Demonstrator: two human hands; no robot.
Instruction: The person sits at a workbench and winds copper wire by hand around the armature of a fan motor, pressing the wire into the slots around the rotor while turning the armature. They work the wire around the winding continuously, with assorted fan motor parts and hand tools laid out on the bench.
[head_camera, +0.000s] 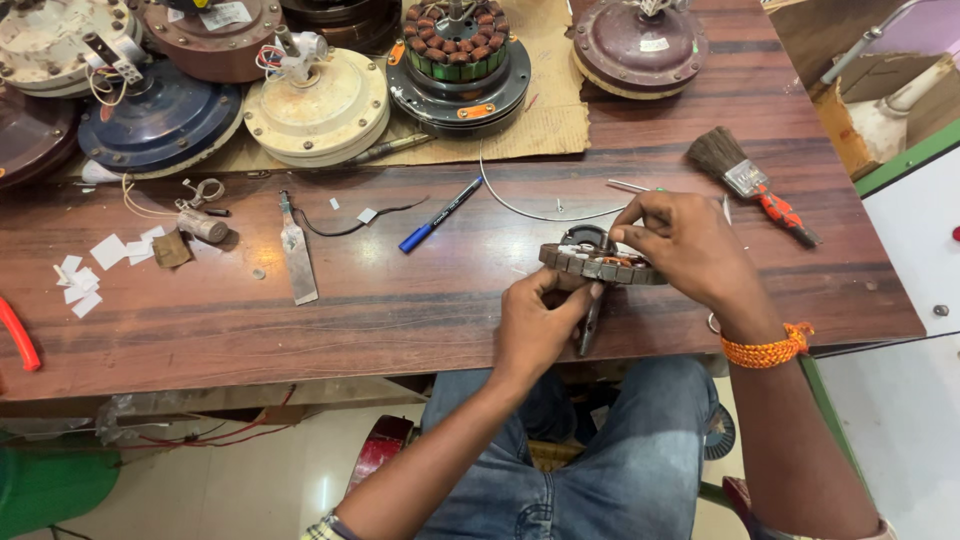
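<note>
A round fan-motor stator (598, 264) with dark slotted laminations and copper windings is held above the near edge of the wooden table (380, 310). My left hand (537, 325) grips its near rim from below, thumb on the side. My right hand (690, 250), with an orange bead bracelet at the wrist, pinches at the top of the stator with thumb and forefinger. A thin dark tool shaft (589, 330) hangs down under the stator by my left fingers.
Several fan motor housings (318, 105) and a wound stator (458, 55) crowd the far edge. A blue pen (438, 216), paintbrush (752, 184), metal blade (297, 255), capacitor (202, 226), loose wire (550, 213) and paper scraps (85, 280) lie on the table.
</note>
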